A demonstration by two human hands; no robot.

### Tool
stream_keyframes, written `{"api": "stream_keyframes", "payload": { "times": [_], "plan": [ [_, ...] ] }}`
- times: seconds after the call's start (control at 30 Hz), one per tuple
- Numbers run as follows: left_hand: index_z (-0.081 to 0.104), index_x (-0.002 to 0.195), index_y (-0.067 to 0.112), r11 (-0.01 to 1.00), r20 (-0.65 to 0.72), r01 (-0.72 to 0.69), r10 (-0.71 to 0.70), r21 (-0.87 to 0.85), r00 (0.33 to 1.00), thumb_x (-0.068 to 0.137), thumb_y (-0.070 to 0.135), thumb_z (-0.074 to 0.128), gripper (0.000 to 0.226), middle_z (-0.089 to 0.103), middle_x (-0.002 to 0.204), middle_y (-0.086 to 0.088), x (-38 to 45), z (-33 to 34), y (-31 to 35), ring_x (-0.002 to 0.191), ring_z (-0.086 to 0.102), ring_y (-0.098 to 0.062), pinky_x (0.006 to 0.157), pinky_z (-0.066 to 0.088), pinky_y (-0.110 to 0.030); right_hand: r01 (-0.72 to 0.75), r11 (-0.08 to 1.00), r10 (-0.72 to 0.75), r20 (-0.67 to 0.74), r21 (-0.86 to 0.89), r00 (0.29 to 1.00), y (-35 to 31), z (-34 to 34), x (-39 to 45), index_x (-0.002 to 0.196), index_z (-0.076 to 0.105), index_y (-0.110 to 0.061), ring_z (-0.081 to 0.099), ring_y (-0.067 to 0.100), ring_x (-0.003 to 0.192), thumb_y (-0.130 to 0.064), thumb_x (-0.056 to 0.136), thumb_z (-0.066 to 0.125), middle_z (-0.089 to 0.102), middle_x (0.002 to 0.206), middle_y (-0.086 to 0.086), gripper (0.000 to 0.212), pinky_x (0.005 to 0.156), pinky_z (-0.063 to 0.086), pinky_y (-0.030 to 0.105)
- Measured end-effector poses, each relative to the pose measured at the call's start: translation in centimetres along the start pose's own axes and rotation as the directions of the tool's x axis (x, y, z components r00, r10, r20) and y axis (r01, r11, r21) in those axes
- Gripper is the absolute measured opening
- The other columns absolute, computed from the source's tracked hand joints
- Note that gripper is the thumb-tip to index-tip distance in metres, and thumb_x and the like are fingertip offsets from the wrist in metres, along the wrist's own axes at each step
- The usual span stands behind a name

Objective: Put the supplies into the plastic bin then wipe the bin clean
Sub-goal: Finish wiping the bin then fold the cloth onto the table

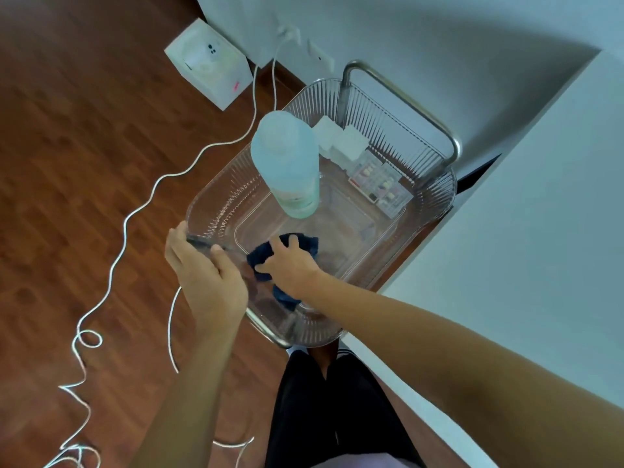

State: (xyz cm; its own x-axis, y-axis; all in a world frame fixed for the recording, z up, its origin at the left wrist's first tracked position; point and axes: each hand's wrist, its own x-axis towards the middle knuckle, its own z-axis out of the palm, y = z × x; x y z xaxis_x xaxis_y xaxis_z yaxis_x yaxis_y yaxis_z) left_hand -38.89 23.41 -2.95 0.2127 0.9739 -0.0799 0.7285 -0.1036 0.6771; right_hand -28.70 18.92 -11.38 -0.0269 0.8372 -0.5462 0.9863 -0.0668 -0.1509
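A clear ribbed plastic bin (216,211) sits on a metal cart. Inside it stand a pale blue bottle (287,160), white boxes (341,143) and a small clear case of coloured items (381,184) at the far end. My left hand (202,265) grips the bin's near left rim, thumb inside. My right hand (290,265) presses a dark blue cloth (304,241) against the bin's floor near its front, fingers spread over it.
The cart's metal handle (405,96) rises behind the bin. A white counter (540,231) borders the right side. A white cable (135,211) snakes over the wooden floor to a wall socket, and a white box (209,65) stands by the wall.
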Motion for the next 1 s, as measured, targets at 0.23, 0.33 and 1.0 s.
{"api": "stream_keyframes", "payload": {
  "times": [0.23, 0.33, 1.0],
  "plan": [
    [0.030, 0.146, -0.004, 0.998, -0.001, -0.032, 0.032, -0.061, 0.999, 0.097, -0.005, 0.047, 0.052, 0.028, 0.153, -0.026, -0.1, 0.2, 0.2, 0.139, 0.036, -0.038, 0.092, 0.015, 0.012, -0.268, 0.954, 0.250, 0.140, 0.134, 0.958, 9.2, 1.3, -5.6, 0.136, 0.047, -0.037, 0.041, 0.043, 0.119, -0.013, 0.096, 0.047, 0.038, 0.137, 0.015, 0.047, 0.100, 0.039, 0.050],
    [0.031, 0.145, -0.005, 0.996, -0.020, -0.036, 0.034, -0.077, 0.999, 0.096, -0.005, 0.047, 0.052, 0.029, 0.153, -0.026, -0.1, 0.4, -0.1, 0.138, 0.037, -0.038, 0.084, 0.014, 0.017, -0.407, 0.903, 0.394, 0.117, 0.133, 0.912, 9.4, 0.5, -4.7, 0.143, 0.038, -0.032, 0.038, 0.038, 0.125, -0.011, 0.092, 0.052, 0.040, 0.139, 0.018, 0.057, 0.094, 0.037, 0.049],
    [0.038, 0.146, 0.010, 0.910, 0.196, -0.408, 0.389, 0.066, 0.900, 0.102, 0.022, 0.046, 0.046, 0.025, 0.160, -0.011, -4.1, -0.6, 3.8, 0.152, 0.013, -0.024, 0.119, 0.006, -0.055, 0.178, -0.779, 0.253, 0.042, 0.601, 0.967, 4.9, -2.4, -19.0, 0.136, 0.053, -0.016, 0.057, 0.039, 0.121, -0.007, 0.099, 0.039, 0.057, 0.135, 0.022, 0.040, 0.104, 0.045, 0.052]
  ]
}}
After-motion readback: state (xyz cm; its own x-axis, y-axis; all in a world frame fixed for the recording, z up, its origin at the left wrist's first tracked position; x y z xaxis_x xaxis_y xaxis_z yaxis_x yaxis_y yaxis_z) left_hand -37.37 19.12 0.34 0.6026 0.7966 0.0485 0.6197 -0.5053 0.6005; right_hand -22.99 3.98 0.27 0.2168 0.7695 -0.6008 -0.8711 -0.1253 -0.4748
